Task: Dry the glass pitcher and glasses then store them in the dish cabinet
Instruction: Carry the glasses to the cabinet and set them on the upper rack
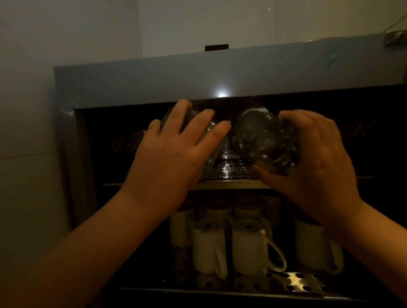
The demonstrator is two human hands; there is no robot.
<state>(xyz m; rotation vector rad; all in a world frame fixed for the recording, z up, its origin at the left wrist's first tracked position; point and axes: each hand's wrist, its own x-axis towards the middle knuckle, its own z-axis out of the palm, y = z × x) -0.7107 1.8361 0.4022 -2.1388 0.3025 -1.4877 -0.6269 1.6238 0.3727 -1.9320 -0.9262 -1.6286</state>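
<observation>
Dimly lit dish cabinet; left hand wrapping one glass, right hand gripping the other glass; both tilting, long axes pointing inward over upper shelf, equally near.

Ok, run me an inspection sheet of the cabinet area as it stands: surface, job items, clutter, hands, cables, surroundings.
Surface: upper shelf of the open dish cabinet, metal, perforated; bare patch between the hands.
Job's things: left glass and right glass, both tilted at the upper shelf opening, not yet set down. No pitcher seen.
Clutter: white mugs upside down on the perforated lower shelf.
Hands: left hand lies over the left glass; right hand wraps the right glass.
Cables: thin wire on the wall, upper right.
Surroundings: dim light; tiled wall to the left; a dark tape strip above the cabinet top.
</observation>
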